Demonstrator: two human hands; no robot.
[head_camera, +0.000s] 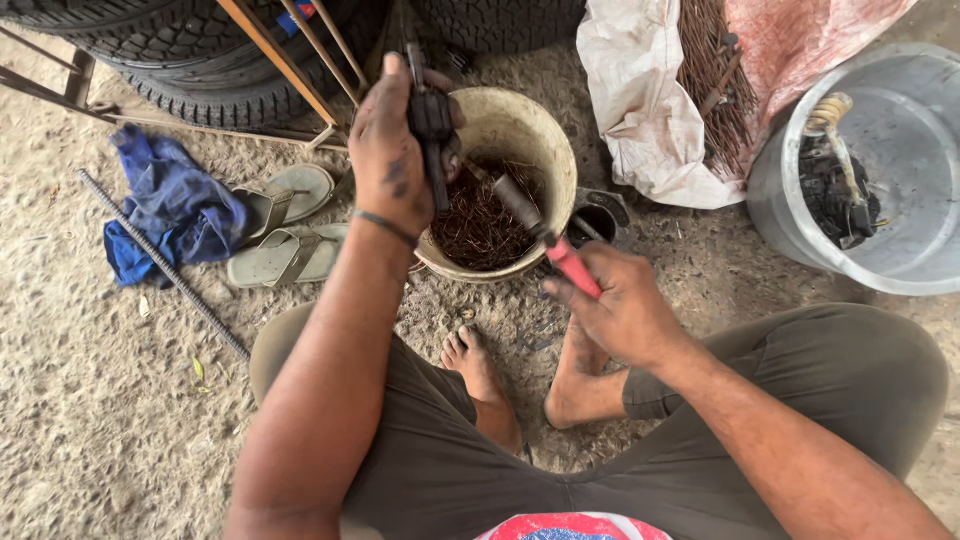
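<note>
Sandy, gritty floor takes up most of the view, with the widest open stretch at the lower left; a ribbed steel bar lies slantwise across it. Dark tyres and a thin metal frame close off the top edge. At the right edge stands a large grey tub with dark parts inside, and beside it a pale sack lies open around a bundle of rusty rods. A crumpled blue cloth and a pair of grey-green sandals lie left of centre.

Between the person's folded legs and bare feet stands a round, stained cream bucket, part-filled with rusty brown wire scraps, leaving only a narrow strip of floor before it.

The left hand, raised over the bucket's left rim, has its fingers closed around a dark metal tool held nearly upright. The right hand, just below the bucket's right rim, has its fingers wrapped round the red handle of a hammer-like tool, whose worn dark shaft slants up-left over the scraps toward the dark tool.
</note>
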